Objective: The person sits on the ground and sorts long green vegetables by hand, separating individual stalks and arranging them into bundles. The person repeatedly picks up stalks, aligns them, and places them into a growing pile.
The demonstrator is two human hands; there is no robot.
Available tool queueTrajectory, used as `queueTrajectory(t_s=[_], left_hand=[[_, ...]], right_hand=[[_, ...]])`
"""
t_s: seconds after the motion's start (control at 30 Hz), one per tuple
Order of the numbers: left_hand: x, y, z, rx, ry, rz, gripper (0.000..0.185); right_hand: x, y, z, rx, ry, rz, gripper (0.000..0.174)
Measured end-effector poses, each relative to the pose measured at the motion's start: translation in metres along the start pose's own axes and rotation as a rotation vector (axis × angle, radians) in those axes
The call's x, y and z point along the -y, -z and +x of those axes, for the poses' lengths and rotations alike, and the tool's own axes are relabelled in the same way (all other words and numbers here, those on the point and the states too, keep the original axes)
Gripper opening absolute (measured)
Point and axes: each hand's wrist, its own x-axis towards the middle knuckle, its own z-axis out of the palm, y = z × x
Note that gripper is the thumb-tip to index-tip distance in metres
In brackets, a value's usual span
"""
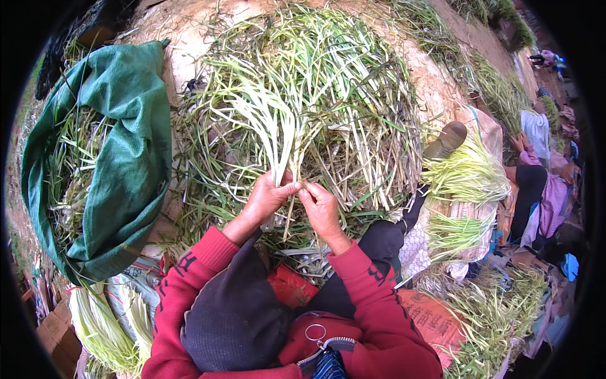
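My left hand (271,195) is closed around the lower ends of a bunch of pale blanched chives (267,113), whose leaves fan out away from me. Thumb and forefinger of my right hand (323,208) pinch at the base of a thinner, yellow-green chive stalk (297,151) just beside the bunch. The tips of both thumbs nearly meet there. A dry, brownish stalk end (288,220) hangs below the fingers. Beyond my hands spreads a wide heap of loose green leaves and straw-like trimmings (360,90).
A green woven sack (137,113) with leaf scraps inside stands at left. Sorted chive bundles lie lower left (102,327) and at right (466,175), near a boot (447,139). An orange printed sack (433,322) lies lower right. Another person's sleeve (551,203) shows at far right.
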Motion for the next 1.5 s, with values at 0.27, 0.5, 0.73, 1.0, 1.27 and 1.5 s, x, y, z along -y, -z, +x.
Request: queueTrajectory(t_s=[0.27,0.5,0.73,1.0,1.27,1.5], left_hand=[[-0.078,0.067,-0.002,-0.191,-0.030,-0.134,0.017],[-0.076,0.078,-0.009,-0.153,-0.112,-0.575,0.024],[-0.011,0.028,-0.020,-0.021,0.227,-0.517,0.026],[-0.014,0.027,-0.015,-0.322,0.117,-0.209,0.026],[-0.025,0.016,0.010,-0.219,0.008,-0.136,0.021],[-0.011,0.023,0.010,-0.121,0.141,-0.221,0.024]], right_hand=[[-0.004,0.130,0.078,-0.372,0.088,-0.475,0.010],[0.004,0.177,0.079,-0.570,0.194,-1.419,0.039],[0.012,-0.009,0.062,0.155,-0.185,0.324,0.036],[0.013,-0.027,0.070,0.040,-0.280,0.553,0.021],[0.016,-0.025,0.033,0.071,-0.153,0.128,0.017],[0.018,-0.019,0.021,0.037,0.022,0.003,0.016]])
